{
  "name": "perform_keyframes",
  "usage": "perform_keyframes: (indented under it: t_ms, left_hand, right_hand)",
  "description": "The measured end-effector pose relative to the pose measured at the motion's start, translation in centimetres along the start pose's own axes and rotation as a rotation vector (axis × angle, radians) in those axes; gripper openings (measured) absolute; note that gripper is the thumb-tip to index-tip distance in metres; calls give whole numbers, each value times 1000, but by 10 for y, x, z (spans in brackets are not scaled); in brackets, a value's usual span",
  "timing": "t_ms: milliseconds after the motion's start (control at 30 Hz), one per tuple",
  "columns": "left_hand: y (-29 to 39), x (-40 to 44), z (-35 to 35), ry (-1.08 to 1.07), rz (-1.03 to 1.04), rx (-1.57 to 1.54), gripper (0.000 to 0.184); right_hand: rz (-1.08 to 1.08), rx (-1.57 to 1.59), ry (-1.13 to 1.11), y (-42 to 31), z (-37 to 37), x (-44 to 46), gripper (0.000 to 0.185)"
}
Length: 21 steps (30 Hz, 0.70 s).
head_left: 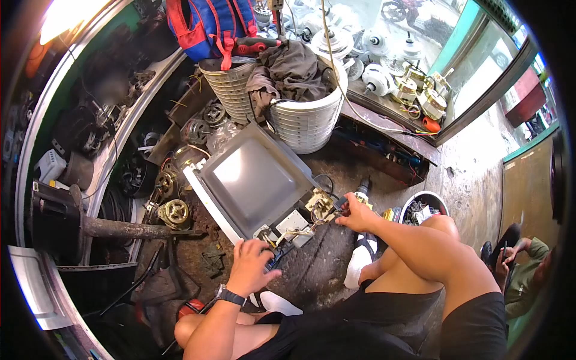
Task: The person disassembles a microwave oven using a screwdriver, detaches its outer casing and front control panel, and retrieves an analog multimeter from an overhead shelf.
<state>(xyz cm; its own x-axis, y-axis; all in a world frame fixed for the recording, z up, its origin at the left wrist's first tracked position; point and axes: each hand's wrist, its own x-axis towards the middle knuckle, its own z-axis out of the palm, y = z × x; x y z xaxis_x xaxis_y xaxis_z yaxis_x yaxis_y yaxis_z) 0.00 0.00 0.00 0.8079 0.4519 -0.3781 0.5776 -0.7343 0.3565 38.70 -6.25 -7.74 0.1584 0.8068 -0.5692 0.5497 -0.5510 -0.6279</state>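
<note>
- Grimy dark floor (318, 267) fills the middle of a cramped workshop, seen in the head view; at left, a loaded shelf (135, 90) runs along the wall, perhaps to keep spare parts within reach.
- At the far side, a white ribbed bin (306, 126) is heaped with dark cloth (294, 69); a blue and red backpack (213, 27) sits beside it. Far right, white round motor parts (378, 78) crowd a ledge.
- On the floor before the seated person lies a grey appliance body (258, 174), recessed face up, its mechanism along the near edge. That turn probably keeps the working parts between the hands.
- The left hand (252, 264) has its fingers spread and bent at the near left corner, close to blue wiring (276, 258); perhaps it steadies that end, though contact is unclear.
- The right hand (358, 214) pinches a small dark piece (341, 206) against or just beside a yellowish metal part (321, 205); what the piece is cannot be told.
- Just beyond that hand lies a power drill (363, 191), likely put there for easy reach. Farther right stands a white bucket (446, 206) of small parts.
- At the right edge, another person (523, 282) sits.
</note>
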Motion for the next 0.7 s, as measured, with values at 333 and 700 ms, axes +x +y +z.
perform_keyframes:
  t_ms: [333,700]
  left_hand:
    - [-20,8,46,613,-640,-1188,87]
    - [-13,6,26,328,-747,-1459,71]
  right_hand:
    - [169,-205,-108,-24,11,5,81]
    - [138,-380,-137,-14,7,9,85]
